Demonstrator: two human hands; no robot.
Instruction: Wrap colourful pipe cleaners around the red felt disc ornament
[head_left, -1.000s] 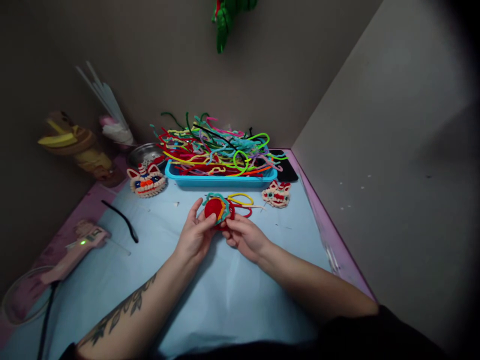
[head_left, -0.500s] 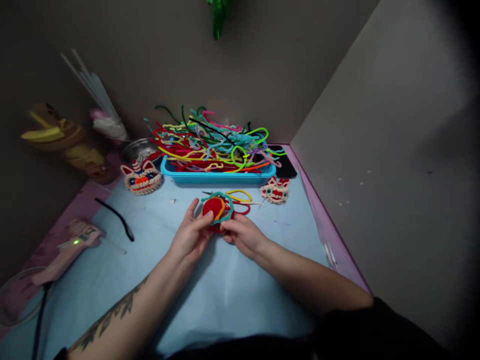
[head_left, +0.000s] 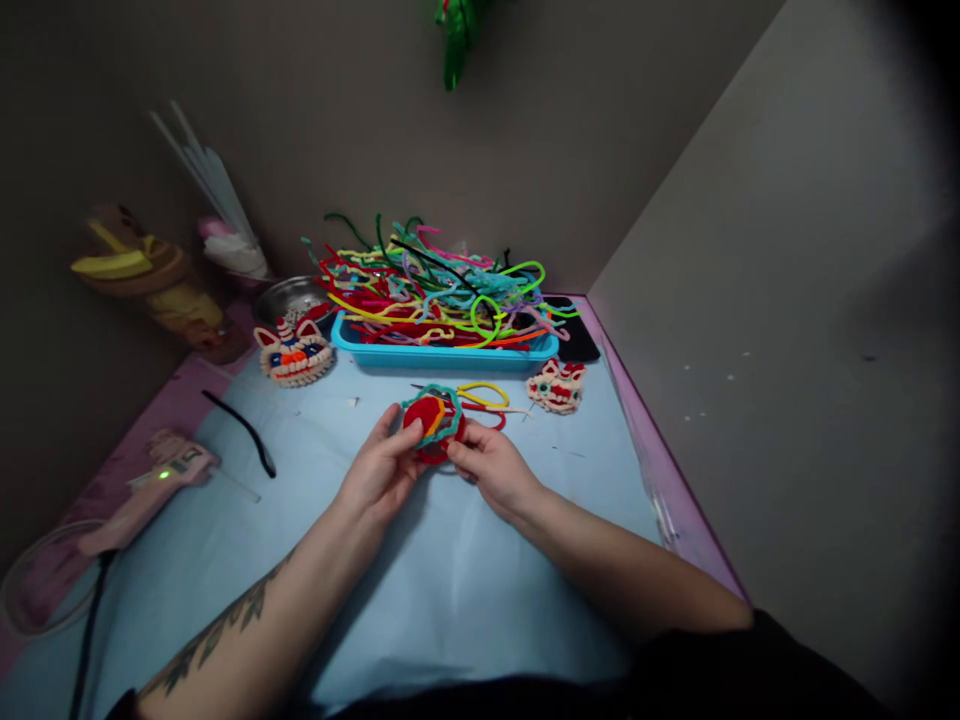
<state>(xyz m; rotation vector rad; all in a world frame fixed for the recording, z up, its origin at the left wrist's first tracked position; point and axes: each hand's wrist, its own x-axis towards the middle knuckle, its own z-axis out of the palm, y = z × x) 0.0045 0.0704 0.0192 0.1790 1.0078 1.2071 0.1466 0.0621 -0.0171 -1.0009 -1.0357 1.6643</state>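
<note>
A round pipe-cleaner piece [head_left: 426,415], red with an orange line and a wavy teal edge, is held up between both hands over the light blue table cover. My left hand [head_left: 384,462] grips it from the left, thumb pressed on the red face. My right hand [head_left: 491,462] pinches its lower right edge with thumb and fingers. Part of the piece is hidden by the fingers. Just behind it lie scissors [head_left: 484,395] with yellow and red handles, their blades partly covered by the piece.
A blue tray [head_left: 442,358] heaped with coloured pipe cleaners stands at the back. Lion-head crafts sit at its left [head_left: 295,355] and right [head_left: 555,388]. A pink glue gun [head_left: 154,495] with a lit green light and a black strip [head_left: 241,432] lie left. A phone [head_left: 579,338] rests behind right.
The camera view has shifted slightly, moving the table things rightward in the picture. My right hand has moved a little along the piece's right edge; both hands still hold it.
</note>
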